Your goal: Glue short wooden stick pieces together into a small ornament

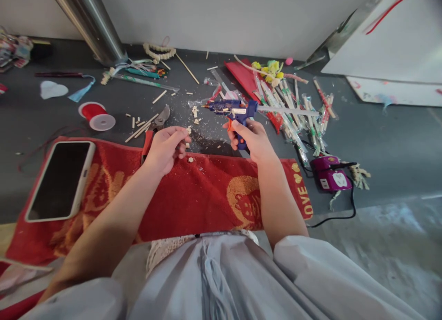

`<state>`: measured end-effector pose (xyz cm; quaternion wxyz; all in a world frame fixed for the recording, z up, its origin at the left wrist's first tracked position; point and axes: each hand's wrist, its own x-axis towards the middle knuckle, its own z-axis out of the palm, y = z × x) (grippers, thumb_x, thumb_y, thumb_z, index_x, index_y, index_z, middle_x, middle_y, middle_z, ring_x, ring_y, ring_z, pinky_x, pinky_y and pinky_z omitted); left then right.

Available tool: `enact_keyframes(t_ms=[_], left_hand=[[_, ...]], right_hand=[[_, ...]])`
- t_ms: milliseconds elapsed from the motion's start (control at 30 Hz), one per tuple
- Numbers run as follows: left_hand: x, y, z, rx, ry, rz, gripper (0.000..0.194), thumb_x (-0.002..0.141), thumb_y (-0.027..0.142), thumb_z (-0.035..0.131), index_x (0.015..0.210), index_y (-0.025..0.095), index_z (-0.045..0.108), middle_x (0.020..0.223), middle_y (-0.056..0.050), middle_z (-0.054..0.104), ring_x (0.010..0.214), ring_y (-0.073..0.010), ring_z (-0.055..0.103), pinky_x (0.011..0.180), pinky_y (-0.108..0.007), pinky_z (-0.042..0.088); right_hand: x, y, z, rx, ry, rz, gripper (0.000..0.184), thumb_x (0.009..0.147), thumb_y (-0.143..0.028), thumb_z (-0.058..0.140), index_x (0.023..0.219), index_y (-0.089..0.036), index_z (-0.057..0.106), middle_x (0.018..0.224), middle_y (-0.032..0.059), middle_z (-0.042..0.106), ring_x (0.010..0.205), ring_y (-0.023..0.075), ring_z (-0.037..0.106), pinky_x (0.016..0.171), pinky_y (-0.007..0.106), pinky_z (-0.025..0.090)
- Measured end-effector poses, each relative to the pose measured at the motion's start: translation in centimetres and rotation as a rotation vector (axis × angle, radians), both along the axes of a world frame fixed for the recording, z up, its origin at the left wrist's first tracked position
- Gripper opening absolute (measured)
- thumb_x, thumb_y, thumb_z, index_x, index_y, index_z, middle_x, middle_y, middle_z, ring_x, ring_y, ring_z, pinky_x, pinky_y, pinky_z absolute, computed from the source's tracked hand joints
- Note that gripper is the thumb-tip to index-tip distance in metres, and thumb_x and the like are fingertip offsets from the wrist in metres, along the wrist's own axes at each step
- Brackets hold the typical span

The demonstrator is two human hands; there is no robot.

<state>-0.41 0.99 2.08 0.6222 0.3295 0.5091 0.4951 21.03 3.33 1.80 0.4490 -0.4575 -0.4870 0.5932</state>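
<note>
My right hand point(253, 138) is wrapped round the handle of a blue hot glue gun point(228, 107), fingers at its orange trigger. The gun's nozzle points left, and a long pale glue stick point(288, 110) sticks out of its back. My left hand point(169, 147) pinches a small cream-coloured piece point(188, 130) between thumb and fingertips, left of and below the nozzle. Small cream pieces point(195, 112) lie on the dark table just under the nozzle. Beside my left hand are pruning shears point(161, 119) with red handles, partly hidden, and short thin wooden sticks point(141, 128).
A red towel point(200, 195) covers the table's front, with a phone point(62, 181) on its left. Around lie a red ribbon spool point(96, 116), wrapped sticks point(286, 113), a purple box point(330, 173) with a black cable and a beaded ring point(159, 51). A metal post point(88, 23) stands behind.
</note>
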Motion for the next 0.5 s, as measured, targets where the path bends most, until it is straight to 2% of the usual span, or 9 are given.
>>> enact_keyframes(t_ms=[200,500], left_hand=[[0.0,0.1,0.3,0.022,-0.074,0.054,0.009,0.069,0.019,0.064,0.066,0.016,0.056,0.060,0.004,0.055,0.040,-0.0027,0.040,0.034,-0.016,0.031],[-0.4,0.2,0.6,0.018,-0.217,0.055,0.015,0.071,0.022,0.067,0.063,0.017,0.055,0.061,0.005,0.052,0.039,-0.0013,0.036,0.032,-0.014,0.027]], right_hand=[[-0.2,-0.5,0.5,-0.009,-0.012,0.094,0.045,0.071,-0.059,0.072,0.073,-0.015,0.065,0.056,-0.0030,0.059,0.042,0.0043,0.051,0.039,0.018,0.046],[-0.3,-1.3,0.6,0.027,0.043,0.258,0.042,0.079,-0.057,0.065,0.075,-0.015,0.065,0.056,-0.0031,0.061,0.042,0.0049,0.054,0.040,0.017,0.047]])
